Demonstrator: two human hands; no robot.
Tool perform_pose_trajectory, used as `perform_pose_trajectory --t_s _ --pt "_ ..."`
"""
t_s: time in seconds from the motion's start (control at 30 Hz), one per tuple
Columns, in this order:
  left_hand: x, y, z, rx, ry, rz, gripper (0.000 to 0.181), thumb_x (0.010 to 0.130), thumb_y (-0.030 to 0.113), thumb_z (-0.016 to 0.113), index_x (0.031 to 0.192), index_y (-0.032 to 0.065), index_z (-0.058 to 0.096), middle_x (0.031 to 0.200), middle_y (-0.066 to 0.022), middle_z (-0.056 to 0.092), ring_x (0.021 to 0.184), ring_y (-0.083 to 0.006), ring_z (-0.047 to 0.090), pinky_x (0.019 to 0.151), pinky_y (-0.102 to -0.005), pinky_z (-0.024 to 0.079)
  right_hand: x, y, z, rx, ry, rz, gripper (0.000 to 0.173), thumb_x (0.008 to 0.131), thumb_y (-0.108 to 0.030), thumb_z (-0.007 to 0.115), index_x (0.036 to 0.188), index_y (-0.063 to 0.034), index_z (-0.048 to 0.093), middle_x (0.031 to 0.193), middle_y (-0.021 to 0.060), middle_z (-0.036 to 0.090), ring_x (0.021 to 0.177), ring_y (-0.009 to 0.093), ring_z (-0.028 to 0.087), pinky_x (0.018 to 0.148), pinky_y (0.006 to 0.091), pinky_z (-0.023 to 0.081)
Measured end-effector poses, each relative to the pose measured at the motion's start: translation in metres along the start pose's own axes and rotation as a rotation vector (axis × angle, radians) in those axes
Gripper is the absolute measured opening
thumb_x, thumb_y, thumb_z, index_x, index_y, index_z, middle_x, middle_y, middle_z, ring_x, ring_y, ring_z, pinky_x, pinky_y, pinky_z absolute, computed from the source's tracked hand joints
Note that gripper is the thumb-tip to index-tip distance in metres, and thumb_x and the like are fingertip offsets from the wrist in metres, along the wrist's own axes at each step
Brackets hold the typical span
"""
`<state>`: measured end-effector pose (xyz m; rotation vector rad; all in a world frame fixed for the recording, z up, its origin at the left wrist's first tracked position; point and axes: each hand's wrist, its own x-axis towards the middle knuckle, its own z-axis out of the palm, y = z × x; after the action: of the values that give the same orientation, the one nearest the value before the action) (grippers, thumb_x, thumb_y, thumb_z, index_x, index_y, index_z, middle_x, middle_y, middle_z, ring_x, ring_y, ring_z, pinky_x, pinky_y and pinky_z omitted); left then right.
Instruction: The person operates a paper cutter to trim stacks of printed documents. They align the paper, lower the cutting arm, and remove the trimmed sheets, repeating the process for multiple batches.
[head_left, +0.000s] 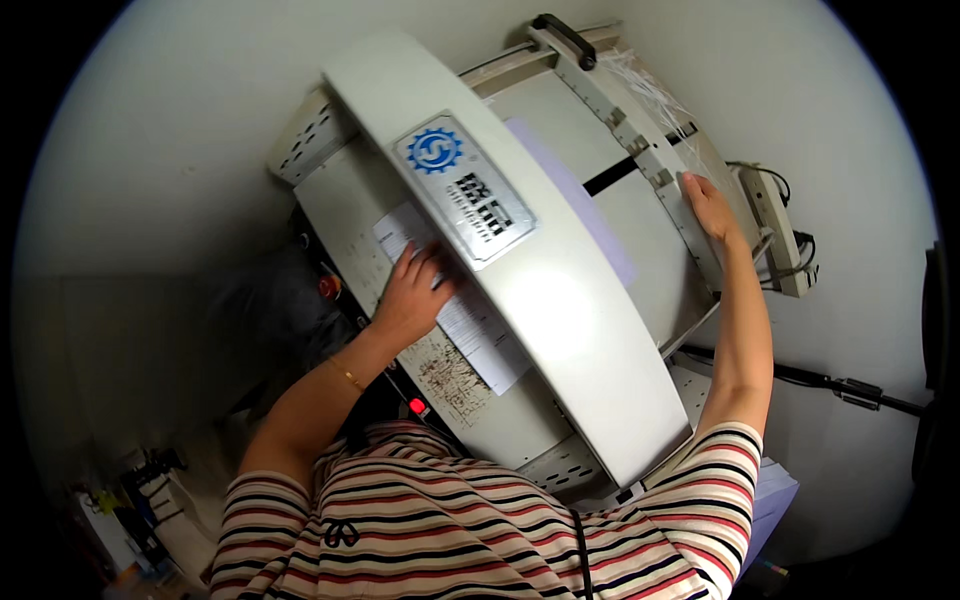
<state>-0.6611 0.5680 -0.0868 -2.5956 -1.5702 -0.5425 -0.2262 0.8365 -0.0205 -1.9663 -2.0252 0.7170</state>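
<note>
A paper cutting machine stands before me, its pale metal arched cover (555, 300) crossing between my arms. My left hand (416, 289) lies on printed white sheets (487, 345) on the worn front table (450, 382). Its fingers are spread, and the tips reach towards the cover's lower edge. Beyond the cover, my right hand (709, 206) rests against the slotted metal back gauge (671, 191); whether its fingers grip the gauge cannot be made out. Lilac paper (577, 199) shows on the rear table (637, 247) behind the cover. The cover hides whatever lies beneath it.
A black handle (566, 41) tops the far end of the gauge. Loose white strips (652, 90) lie behind it. A power strip (776, 225) with cables is at the right wall. A red button (328, 286) and a lit red switch (417, 406) line the front edge.
</note>
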Motion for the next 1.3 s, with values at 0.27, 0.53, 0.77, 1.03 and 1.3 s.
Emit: perform_pose_trajectory --t_s 0.27,0.53,0.77,1.03,1.3 --pt "-0.007 0.0 -0.005 -0.011 0.04 -0.039 0.031 0.08 0.011 0.053 0.108 0.0146 0.065 0.115 -0.0205 0.052 0.123 -0.0382 0.044 0.11 -0.0572 0.027 -0.027 -0.041 0.016 -0.196 -0.165 -0.032 0.063 0.09 -0.06 0.045 0.117 -0.0053 0.06 0.108 0.0239 0.065 0.105 0.039 0.061 0.092 0.0401 0.045" --pt "-0.006 -0.003 0.004 -0.067 0.17 -0.015 0.019 0.081 0.019 0.054 0.097 0.0151 0.064 0.119 -0.0171 0.054 0.122 -0.0353 0.046 0.106 -0.0565 0.031 -0.07 -0.078 0.014 -0.195 -0.346 0.09 0.068 0.093 -0.055 0.044 0.131 0.0003 0.052 0.129 0.0228 0.056 0.123 0.034 0.05 0.104 0.0378 0.036" --pt "-0.015 -0.023 0.018 -0.153 0.264 0.043 0.014 0.077 0.019 0.056 0.087 0.0124 0.063 0.113 -0.0142 0.058 0.116 -0.0316 0.05 0.105 -0.051 0.034 -0.198 -0.229 0.004 -0.13 0.196 -0.055 0.054 0.097 -0.042 0.05 0.123 0.0044 0.058 0.122 0.0149 0.061 0.112 0.024 0.057 0.099 0.0346 0.041" --pt "-0.019 -0.04 0.014 -0.208 0.358 -0.124 0.036 0.075 0.019 0.058 0.106 0.002 0.061 0.116 -0.0192 0.057 0.119 -0.0361 0.047 0.11 -0.046 0.029 -0.356 -0.3 0.22 -0.141 0.136 -0.229 0.031 0.092 -0.016 0.059 0.12 -0.0032 0.059 0.129 0.015 0.057 0.125 0.031 0.048 0.11 0.0452 0.029" --pt "-0.019 -0.044 0.017 -0.236 0.326 -0.087 0.042 0.072 0.022 0.059 0.107 0.0002 0.063 0.118 -0.0188 0.056 0.12 -0.0336 0.047 0.109 -0.0427 0.029 -0.328 -0.236 0.287 -0.41 0.358 -0.086 0.068 0.094 -0.041 0.052 0.142 0.0035 0.033 0.146 0.0278 0.033 0.136 0.043 0.03 0.111 0.0498 0.022"
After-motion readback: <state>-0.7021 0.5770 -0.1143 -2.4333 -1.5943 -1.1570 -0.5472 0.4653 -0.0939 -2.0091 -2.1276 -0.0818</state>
